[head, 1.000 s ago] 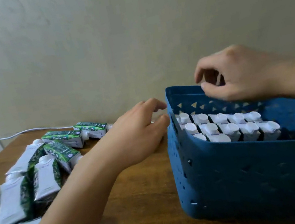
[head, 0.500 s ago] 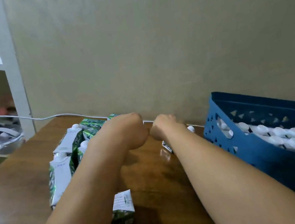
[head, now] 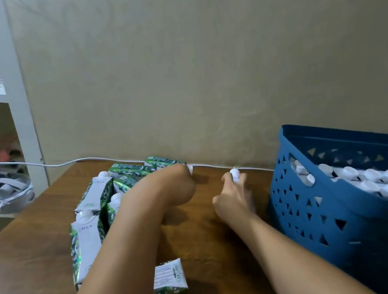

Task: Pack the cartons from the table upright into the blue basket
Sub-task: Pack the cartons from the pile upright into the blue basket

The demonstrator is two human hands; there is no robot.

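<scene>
The blue basket [head: 328, 216] at the right of the bench [head: 25, 252] already holds rows of upright white-capped cartons; roughly eight green-and-white cartons [head: 88, 244] remain lying at the left. The right hand [head: 235, 199] grips one carton (only its cap [head: 235, 174] shows); the left hand [head: 178, 185] reaches into the pile, its grip state indeterminable. Label print is unreadable.

green-white cartons [head: 91, 230] lying, blue basket [head: 328, 221] part-filled
</scene>
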